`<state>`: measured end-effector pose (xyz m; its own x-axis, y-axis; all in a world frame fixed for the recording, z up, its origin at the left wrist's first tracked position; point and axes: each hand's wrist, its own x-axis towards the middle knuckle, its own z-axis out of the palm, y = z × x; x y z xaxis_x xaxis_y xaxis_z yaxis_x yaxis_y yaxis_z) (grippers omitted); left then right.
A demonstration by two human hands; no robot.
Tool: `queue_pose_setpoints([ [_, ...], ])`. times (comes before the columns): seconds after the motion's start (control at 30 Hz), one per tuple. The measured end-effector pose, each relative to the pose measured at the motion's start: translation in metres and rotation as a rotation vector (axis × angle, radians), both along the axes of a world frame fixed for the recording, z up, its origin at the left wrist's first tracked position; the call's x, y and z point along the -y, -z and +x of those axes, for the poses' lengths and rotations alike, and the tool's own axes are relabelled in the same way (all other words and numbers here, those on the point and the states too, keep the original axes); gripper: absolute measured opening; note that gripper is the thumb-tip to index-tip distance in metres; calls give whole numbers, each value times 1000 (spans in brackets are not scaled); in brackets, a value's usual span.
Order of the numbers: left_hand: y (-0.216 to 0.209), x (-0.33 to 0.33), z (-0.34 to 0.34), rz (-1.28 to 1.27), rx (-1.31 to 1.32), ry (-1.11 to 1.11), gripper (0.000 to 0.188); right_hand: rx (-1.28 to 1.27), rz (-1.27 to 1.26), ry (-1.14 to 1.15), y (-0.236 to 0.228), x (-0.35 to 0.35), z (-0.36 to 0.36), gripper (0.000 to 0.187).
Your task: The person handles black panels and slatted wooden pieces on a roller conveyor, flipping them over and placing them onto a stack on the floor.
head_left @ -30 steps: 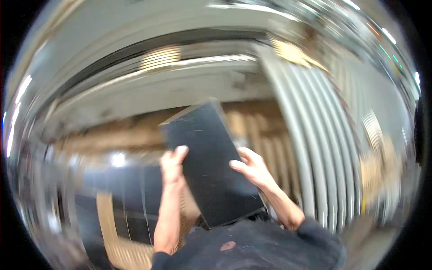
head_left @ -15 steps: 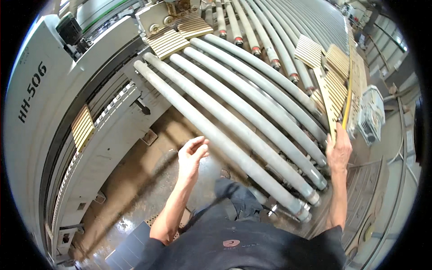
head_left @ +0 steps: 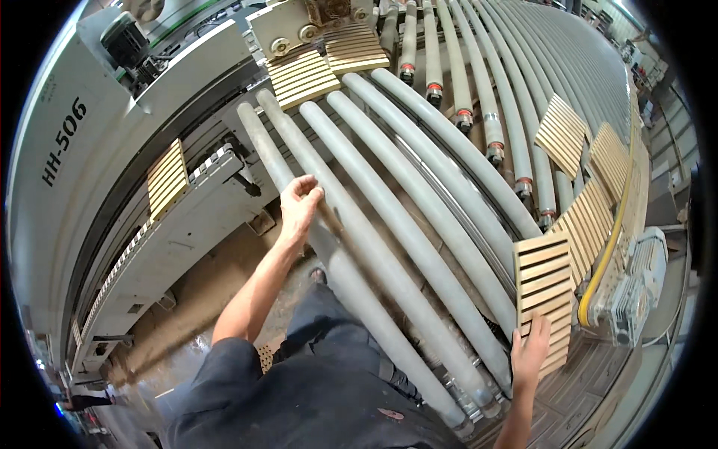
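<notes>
- We see the slatted panel at the right of the view, by the near ends of the grey rollers, directly at the fingers of the right hand.
- The right fingers are grasping it near its left edge: the fingertips lie over the grooved face and the thumb sits by that edge; we cannot see the underside.
- From those fingers, most of the panel reaches away from the body, while its near corner comes down to the right of the hand.
- Its long axis runs roughly toward and away from us, with the dark grooves crossing it the short way; the rollers slant from upper left to lower right, so we read the two directions as set at an angle.
- The right hand is plainly the nearer one. The left hand is well apart, with several rollers between it and the panel.
- The left fingers are released, loosely curled with nothing visible in them, over the leftmost roller; we cannot tell whether they touch it.
- Just beyond the panel's right side we find other slatted panels, then a yellow tube and a finned motor housing.
</notes>
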<state>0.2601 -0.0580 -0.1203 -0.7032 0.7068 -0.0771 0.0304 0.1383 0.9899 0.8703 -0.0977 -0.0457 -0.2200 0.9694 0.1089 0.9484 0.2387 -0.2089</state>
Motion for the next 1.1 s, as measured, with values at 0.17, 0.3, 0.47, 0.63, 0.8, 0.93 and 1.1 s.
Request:
queue_pose_setpoints([
  [0.17, -5, -102, -68, 31, -262, 40, 54, -256, -144, -66, -21, -57, -42, 38],
  [0.3, -44, -248, -112, -67, -605, 31, 58, -654, -269, -3, -16, -201, -143, 30],
  [0.47, -25, -417, -210, -334, -838, 37, 49, -880, -526, -269, 28, -445, -377, 50],
  [0.63, -11, -540, -243, -545, -1062, 113, 45, -588, -221, -287, 44, -632, -605, 67],
  [0.8, 12, -559, -224, -345, -1105, 43, 54, -1001, -402, -256, 104, -675, -653, 57],
  [0.93, -18, -523, -221, -178, -640, 148, 53, -1204, -592, -251, 78, -620, -576, 52],
  [1.1, -20, -425, -127, -49, -113, 389, 47, -1320, -500, -158, 41, -431, -447, 40],
])
